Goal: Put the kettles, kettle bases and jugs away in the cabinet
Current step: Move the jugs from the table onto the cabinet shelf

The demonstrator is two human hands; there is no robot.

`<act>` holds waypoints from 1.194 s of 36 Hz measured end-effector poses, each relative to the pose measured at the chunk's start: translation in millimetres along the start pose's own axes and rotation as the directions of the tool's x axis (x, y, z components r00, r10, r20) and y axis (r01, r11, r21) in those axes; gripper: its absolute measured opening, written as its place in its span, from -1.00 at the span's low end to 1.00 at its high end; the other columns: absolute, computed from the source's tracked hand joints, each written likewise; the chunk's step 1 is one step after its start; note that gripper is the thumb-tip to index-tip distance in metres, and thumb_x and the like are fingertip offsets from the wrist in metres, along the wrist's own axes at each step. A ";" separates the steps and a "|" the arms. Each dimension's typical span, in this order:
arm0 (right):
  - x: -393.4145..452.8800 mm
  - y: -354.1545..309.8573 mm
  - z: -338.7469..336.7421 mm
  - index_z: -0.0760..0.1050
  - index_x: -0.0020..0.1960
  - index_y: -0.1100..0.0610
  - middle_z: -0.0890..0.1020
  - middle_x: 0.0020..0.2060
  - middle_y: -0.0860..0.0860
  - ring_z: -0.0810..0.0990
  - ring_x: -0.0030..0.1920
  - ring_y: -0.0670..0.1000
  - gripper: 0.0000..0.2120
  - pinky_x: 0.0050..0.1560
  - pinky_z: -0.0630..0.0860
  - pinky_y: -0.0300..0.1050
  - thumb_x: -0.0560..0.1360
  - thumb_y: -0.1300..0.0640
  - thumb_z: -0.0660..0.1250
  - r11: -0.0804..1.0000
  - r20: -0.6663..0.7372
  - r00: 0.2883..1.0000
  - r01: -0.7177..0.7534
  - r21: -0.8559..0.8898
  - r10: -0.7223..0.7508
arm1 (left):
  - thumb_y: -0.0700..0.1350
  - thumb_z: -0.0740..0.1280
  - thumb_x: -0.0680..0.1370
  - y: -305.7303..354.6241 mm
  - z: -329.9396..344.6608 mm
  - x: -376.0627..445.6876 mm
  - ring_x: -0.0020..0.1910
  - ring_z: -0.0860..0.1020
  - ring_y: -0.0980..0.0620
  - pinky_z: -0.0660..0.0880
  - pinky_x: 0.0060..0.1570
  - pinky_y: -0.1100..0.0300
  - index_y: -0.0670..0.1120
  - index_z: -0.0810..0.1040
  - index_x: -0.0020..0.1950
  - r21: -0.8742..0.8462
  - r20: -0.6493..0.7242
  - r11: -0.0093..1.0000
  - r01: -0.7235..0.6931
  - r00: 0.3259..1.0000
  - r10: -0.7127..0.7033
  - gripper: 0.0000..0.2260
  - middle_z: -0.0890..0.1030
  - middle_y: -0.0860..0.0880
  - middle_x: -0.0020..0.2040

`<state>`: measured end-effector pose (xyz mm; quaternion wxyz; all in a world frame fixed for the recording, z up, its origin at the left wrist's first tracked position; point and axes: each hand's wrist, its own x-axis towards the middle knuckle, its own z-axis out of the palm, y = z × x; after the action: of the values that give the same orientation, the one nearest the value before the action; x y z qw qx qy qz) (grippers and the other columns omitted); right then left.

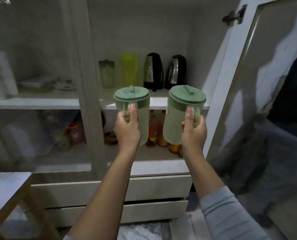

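I hold two pale green jugs with darker green lids in front of the open cabinet. My left hand [126, 128] grips the handle of the left jug [143, 118]. My right hand [193, 131] grips the handle of the right jug [174, 122]. Both jugs hang upright just before the edge of the white shelf [158, 103]. At the back of that shelf stand two steel-and-black kettles [153, 71] [176, 71], apparently on their bases, a yellow-green jug [129, 69] and a clear jug [107, 73] with a dark lid.
The cabinet's right glass door [258, 94] stands open at my right. A shut glass door [40, 84] covers the left half. Bottles [153, 132] and jars fill the lower shelf. Two drawers [109, 189] sit below. A table corner [7, 187] is at lower left.
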<state>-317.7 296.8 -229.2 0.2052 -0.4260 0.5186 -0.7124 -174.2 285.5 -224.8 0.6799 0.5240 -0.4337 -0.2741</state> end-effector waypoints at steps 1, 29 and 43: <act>7.7 1.5 0.1 0.43 0.00 0.12 0.54 -0.26 -0.07 0.52 -0.25 -0.13 -0.63 -0.27 0.41 -0.31 0.54 -0.20 0.15 1.000 -0.007 1.000 0.005 -0.001 -0.005 | 0.20 0.16 0.58 0.1 7.9 4.2 -0.10 0.55 0.02 0.46 -0.10 0.14 -0.05 0.46 -0.06 0.007 0.004 1.000 -0.012 1.000 0.012 -0.67 0.56 0.05 -0.18; 268.1 73.1 105.7 0.42 -0.08 0.06 0.53 -0.29 -0.06 0.50 -0.29 -0.13 -0.68 -0.23 0.39 -0.29 0.53 -0.20 0.18 0.999 -0.181 0.983 0.044 0.004 -0.042 | 0.22 0.11 0.58 -48.4 227.0 223.5 -0.23 0.48 0.13 0.34 -0.31 0.29 -0.12 0.46 0.08 -0.059 0.179 0.992 -0.113 0.976 0.122 -0.59 0.54 0.02 -0.16; 358.1 121.3 124.6 0.35 0.32 0.09 0.58 0.01 0.08 0.55 -0.14 -0.06 -0.46 0.10 0.50 0.01 0.51 -0.25 0.18 0.997 -0.084 0.994 -0.074 -0.030 0.071 | 0.18 0.13 0.59 -60.7 288.0 265.3 -0.31 0.41 0.19 0.33 -0.35 0.33 -0.09 0.39 0.01 0.010 0.154 0.999 -0.046 0.987 0.044 -0.67 0.44 0.09 -0.27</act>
<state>-431.7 -82.3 -186.5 0.2022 -0.3805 0.5536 -0.7126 -296.1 -88.9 -180.7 0.6470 0.4959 -0.4983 -0.2952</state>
